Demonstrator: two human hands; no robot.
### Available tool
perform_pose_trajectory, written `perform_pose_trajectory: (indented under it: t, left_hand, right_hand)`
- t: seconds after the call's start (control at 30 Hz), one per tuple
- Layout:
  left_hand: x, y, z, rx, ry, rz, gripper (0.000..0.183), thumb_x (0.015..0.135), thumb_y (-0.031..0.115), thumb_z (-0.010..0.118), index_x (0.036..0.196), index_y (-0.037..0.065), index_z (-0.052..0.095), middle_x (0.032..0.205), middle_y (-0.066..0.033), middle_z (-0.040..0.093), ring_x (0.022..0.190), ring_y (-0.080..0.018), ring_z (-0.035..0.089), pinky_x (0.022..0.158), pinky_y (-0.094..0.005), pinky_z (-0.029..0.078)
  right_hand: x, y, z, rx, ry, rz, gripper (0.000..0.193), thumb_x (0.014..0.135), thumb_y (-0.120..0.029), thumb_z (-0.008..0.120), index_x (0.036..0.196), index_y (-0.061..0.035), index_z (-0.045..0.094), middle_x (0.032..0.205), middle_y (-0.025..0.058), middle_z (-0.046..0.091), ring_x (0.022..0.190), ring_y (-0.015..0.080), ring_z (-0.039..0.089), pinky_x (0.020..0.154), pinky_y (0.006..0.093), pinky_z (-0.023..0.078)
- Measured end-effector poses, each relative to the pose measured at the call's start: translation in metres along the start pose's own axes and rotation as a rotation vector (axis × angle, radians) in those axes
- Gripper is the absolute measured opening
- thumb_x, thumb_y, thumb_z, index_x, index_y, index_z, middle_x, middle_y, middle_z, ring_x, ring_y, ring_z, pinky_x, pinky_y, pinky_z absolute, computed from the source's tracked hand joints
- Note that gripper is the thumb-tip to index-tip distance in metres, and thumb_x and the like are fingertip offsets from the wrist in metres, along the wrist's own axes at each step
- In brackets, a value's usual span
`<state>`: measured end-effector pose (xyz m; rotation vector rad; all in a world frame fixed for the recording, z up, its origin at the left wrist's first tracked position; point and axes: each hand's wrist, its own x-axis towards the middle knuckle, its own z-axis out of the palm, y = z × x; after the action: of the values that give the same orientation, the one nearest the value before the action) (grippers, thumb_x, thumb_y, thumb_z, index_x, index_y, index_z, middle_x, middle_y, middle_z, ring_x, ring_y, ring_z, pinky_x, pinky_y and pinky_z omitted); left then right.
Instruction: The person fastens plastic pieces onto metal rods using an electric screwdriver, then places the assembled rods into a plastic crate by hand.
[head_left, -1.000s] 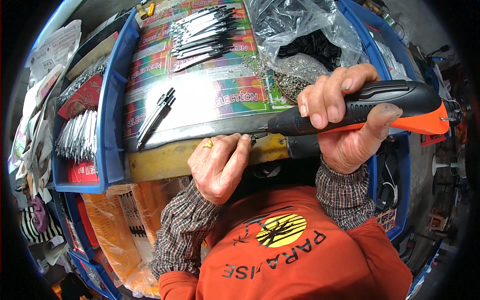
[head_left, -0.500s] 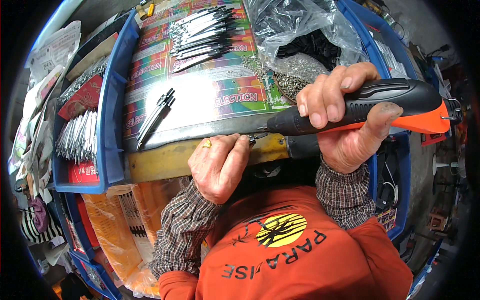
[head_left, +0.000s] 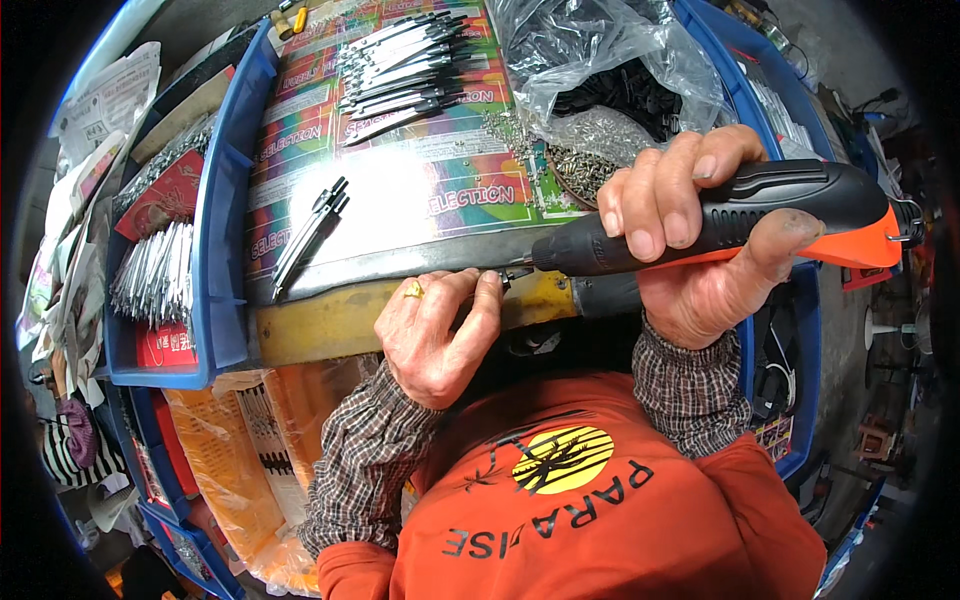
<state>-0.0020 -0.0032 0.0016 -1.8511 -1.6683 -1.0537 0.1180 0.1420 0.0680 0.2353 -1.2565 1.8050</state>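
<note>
My right hand [head_left: 690, 300] is wrapped round a black and orange electric screwdriver [head_left: 850, 195], held level with its bit pointing left. My left hand [head_left: 437, 335], a gold-coloured ring on one finger, pinches a small dark-ended part [head_left: 513, 275] at the table's near edge. Most of that part is hidden by the fingers. The driver's tip meets the part's end or sits very close to it. Beyond the left hand lie a few slim silver strips with black ends [head_left: 312, 237]. A larger pile of similar strips [head_left: 405, 75] rests at the back of the table.
A heap of small metal screws [head_left: 585, 168] lies by a clear plastic bag [head_left: 620, 50] with black parts inside. To the left stands a blue bin [head_left: 225, 200] holding silver strips [head_left: 155, 270] and small hardware. More blue bins [head_left: 800, 380] flank the table's right side.
The right hand and the screwdriver have shifted very slightly to the right. My left hand keeps its pinch in nearly the same place.
</note>
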Motion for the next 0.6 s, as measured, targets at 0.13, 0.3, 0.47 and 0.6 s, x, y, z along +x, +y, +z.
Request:
perform_pose_trajectory:
  t: [0.13,0.3,0.47,0.6]
  left_hand:
    - [-0.003,-0.001,0.004,-0.032,0.053,-0.028,0.026,0.060,-0.004,0.064,0.086,-0.003,0.060,0.074,-0.0115,0.057,0.063,-0.0215,0.058,0.053,-0.0302,0.046]
    - [0.000,0.000,0.005,-0.051,0.088,-0.039,0.027,0.061,-0.006,0.063,0.088,-0.004,0.059,0.072,-0.0106,0.055,0.061,-0.0206,0.057,0.052,-0.0298,0.045]
    - [0.001,0.005,0.002,0.031,-0.047,-0.089,0.031,0.059,-0.005,0.065,0.090,0.000,0.060,0.071,-0.0061,0.053,0.058,-0.0190,0.054,0.050,-0.0296,0.043]
    - [-0.001,0.009,0.002,-0.014,-0.061,-0.178,0.032,0.060,-0.004,0.065,0.091,0.003,0.060,0.073,-0.0064,0.054,0.061,-0.0201,0.055,0.051,-0.0299,0.044]
  right_hand:
    - [0.000,0.000,0.000,-0.007,0.020,0.006,0.054,0.077,-0.058,0.053,0.089,-0.0069,0.045,0.063,0.0002,0.045,0.054,0.0121,0.047,0.057,0.0306,0.041]
    - [-0.001,0.000,-0.002,-0.014,0.029,-0.003,0.053,0.077,-0.058,0.052,0.089,-0.0068,0.045,0.063,0.0003,0.044,0.053,0.0123,0.047,0.058,0.0307,0.041]
    - [-0.003,-0.002,0.000,-0.029,0.042,-0.014,0.054,0.077,-0.058,0.052,0.089,-0.0067,0.045,0.063,0.0005,0.044,0.053,0.0124,0.046,0.058,0.0306,0.041]
    - [-0.004,-0.006,-0.002,-0.010,0.024,-0.020,0.050,0.078,-0.054,0.055,0.090,-0.0060,0.044,0.063,0.0022,0.045,0.054,0.0136,0.047,0.059,0.0314,0.042]
